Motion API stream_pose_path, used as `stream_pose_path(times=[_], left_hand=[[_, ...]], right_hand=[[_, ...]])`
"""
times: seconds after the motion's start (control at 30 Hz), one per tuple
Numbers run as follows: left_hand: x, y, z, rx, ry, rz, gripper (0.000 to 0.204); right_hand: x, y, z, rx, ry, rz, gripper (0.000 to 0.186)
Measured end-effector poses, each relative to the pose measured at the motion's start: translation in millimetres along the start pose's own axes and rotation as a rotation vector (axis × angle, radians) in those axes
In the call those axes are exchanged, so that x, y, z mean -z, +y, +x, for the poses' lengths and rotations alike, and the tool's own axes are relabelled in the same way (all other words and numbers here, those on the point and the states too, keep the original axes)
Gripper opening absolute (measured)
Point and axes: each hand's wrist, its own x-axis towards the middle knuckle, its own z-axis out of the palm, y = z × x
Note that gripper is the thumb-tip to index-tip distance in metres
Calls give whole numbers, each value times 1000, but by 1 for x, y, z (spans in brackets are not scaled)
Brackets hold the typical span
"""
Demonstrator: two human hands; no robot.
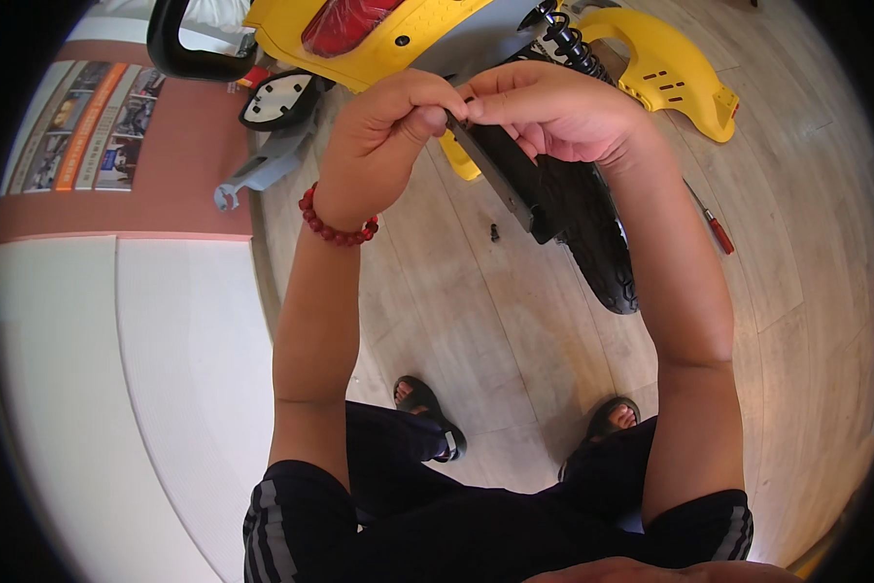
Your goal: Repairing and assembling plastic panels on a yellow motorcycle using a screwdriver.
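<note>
Both my hands meet just behind the yellow tail panel (pixel 344 68) of a scooter with a red tail light (pixel 349 21). My left hand (pixel 383 136), with a red bead bracelet at its wrist, pinches the upper end of a long black bracket-like part (pixel 495 180). Thumb and fingers of my right hand (pixel 553 112) are closed against the same end, touching the left fingertips. Whatever lies between the right fingertips is too small to make out. Beneath that part is the black rear tyre (pixel 602 248), its upper portion hidden by my right hand.
A shock absorber (pixel 573 44) and a yellow slotted body panel (pixel 670 73) are beyond my right hand. On the wooden floor lie a red-handled screwdriver (pixel 718 231) and a small dark piece (pixel 495 232). Left are a grey plastic part (pixel 272 160) and a white surface (pixel 184 340).
</note>
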Motion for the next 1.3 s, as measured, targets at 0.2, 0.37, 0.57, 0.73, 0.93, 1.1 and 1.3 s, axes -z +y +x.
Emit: stream_pose_path(times=[0.2, 0.37, 0.57, 0.73, 0.93, 1.1, 1.3], left_hand=[[0, -9, 7, -131, -46, 152, 14], [-13, -14, -6, 261, 399, -127, 30], [-19, -18, -15, 412, 551, -186, 31], [-17, -33, -6, 420, 569, -39, 32], [-10, -38, 0, 255, 600, 59, 33], [-9, -45, 0, 196, 532, 558, 29], [-11, -48, 1, 82, 589, 685, 26]], right_hand=[[-13, -12, -4, 28, 157, -77, 28], [-18, -9, 12, 268, 705, -92, 21], [-9, -24, 18, 312, 797, -43, 16], [-11, -22, 29, 350, 794, 28, 14], [-31, -29, 29, 547, 865, -109, 10], [-17, -22, 41, 464, 829, -137, 9], [-24, -32, 31, 409, 876, -238, 6]])
